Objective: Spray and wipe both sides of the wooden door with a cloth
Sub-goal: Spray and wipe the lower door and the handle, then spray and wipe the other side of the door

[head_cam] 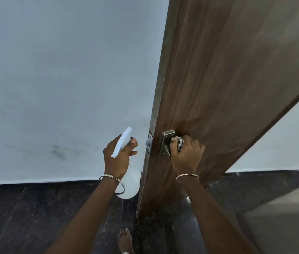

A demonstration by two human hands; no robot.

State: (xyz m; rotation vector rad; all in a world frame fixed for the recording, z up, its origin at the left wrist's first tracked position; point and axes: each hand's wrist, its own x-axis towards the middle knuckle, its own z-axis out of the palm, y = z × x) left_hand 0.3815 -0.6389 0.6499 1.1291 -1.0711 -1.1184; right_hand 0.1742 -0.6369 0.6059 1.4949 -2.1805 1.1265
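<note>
entry: wooden door (pixel 218 79), standing ajar, near face and lock edge toward the viewer, pale wall (pixel 62 79) behind. right grip (pixel 187 154) curled round a checked cloth (pixel 180 143), bunched against the metal handle plate (pixel 166 142) on the door's face. left grip (pixel 116 158) wrapped round the neck of a white spray bottle (pixel 122 142), held just beside the door's edge. hazards, as judged: the door looks free to swing, so wiping pressure could push it away, or bring the edge and its latch (pixel 149 143) onto the left fingers; a careless squeeze could wet the wall or the metal rather than the wood; run-off on the dark polished floor (pixel 26 217) could be slippery for the bare foot (pixel 125 241) near the door's bottom corner. not determinable: the handle's lever, covered by cloth and fingers; most of the cloth; nozzle direction; bottle fill level; the door's far face, hinges and top; whether the darker patch above the handle is wet.
</note>
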